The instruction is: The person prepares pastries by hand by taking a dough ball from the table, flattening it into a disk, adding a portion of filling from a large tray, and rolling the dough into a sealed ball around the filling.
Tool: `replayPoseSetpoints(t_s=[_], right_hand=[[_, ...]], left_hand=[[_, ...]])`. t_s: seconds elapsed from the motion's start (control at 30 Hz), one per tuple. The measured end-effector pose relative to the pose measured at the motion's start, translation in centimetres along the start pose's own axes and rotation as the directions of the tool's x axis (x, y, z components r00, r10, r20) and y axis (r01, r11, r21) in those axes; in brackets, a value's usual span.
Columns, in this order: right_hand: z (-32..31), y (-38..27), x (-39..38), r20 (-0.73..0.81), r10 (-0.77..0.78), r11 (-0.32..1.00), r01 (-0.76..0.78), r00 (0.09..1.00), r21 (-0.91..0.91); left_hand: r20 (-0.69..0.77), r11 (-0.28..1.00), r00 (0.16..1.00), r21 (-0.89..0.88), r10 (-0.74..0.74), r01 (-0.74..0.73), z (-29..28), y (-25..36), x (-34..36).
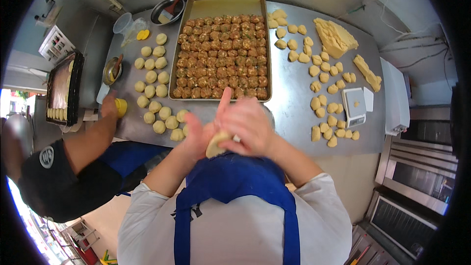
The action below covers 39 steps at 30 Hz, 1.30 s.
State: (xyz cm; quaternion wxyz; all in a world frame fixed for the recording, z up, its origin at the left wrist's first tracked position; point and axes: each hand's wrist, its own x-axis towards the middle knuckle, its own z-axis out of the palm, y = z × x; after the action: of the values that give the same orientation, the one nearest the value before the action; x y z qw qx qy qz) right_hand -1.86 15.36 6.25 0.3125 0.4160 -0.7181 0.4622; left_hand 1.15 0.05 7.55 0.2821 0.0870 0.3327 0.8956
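Observation:
Between my two hands, in front of my blue apron, is a piece of pale yellow dough (218, 144), flattened on the side that shows. My left hand (202, 136) cups it from the left, thumb standing out and a finger stretched forward. Across it lies my right hand (249, 125), smeared by motion, its thumb touching the dough. Just beyond my hands a large metal tray (223, 5) holds rows of browned-looking filling balls (223, 54). Smooth round dough balls (159, 88) sit on the table left of the tray.
Cut dough pieces (324, 76), a big dough lump (336, 38) and a white scale (353, 107) occupy the right side. A co-worker's hand (109, 107) reaches to a yellow cup (120, 107) at left. Bowls (168, 11) stand at the back left; a dark tray (64, 88) is beyond.

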Motion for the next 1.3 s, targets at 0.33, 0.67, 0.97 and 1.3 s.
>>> replayPoseSetpoints(t_s=[0.33,0.67,0.97,1.3], right_hand=[[3.1,8.1,-0.2,0.471,0.661,0.597,-0.79,0.584,0.14],[4.9,42.9,-0.3,0.032,0.667,0.556,-0.468,0.744,-0.687],[6.3,43.7,1.2,0.258,0.675,0.514,-0.19,0.691,-0.836],[4.0,47.0,3.2,0.456,0.762,0.624,-0.332,0.46,-0.707]], left_hand=[[-0.483,0.789,0.871,-0.568,-0.089,-0.235,-8.9,-3.4,2.0],[-0.61,0.825,0.721,-0.557,-0.328,-0.096,-13.9,-5.3,-0.1],[-0.629,0.891,0.743,-0.442,-0.228,-0.101,-13.0,-5.7,-1.5],[-0.693,0.907,0.689,-0.401,-0.211,-0.126,-9.3,-7.7,-2.8]])
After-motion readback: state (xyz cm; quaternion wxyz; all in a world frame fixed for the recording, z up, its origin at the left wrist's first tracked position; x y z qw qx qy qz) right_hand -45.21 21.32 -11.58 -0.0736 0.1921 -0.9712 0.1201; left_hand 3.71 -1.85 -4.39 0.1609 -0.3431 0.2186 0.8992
